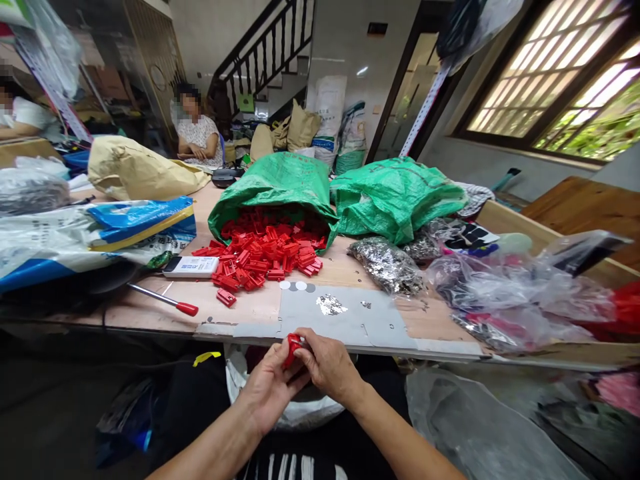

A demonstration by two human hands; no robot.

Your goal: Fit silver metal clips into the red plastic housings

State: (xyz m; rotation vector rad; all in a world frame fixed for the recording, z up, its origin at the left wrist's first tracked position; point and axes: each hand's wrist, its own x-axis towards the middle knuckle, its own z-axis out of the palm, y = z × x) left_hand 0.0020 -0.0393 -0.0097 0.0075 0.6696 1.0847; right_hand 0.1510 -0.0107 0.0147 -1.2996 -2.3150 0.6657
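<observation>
A small red plastic part (293, 348) is pinched in my left hand (267, 383), just off the table's front edge. The fingertips of my right hand (330, 367) close on the top of the same part, perhaps with a tiny metal piece that is too small to make out. Beyond my hands, a grey sheet (345, 327) carries a little heap of shiny metal pieces (331, 305). A pile of similar red plastic parts (270, 250) spills from a green woven sack (280, 180). One loose red part lies in front of the pile.
An open white sack (310, 412) sits below my hands. A red-handled lever (186, 308) sticks out at the left, by a white box (191, 267). Bags of metal pieces (387, 267) and clear plastic bags (520, 287) lie right. A person (200, 137) sits across the table.
</observation>
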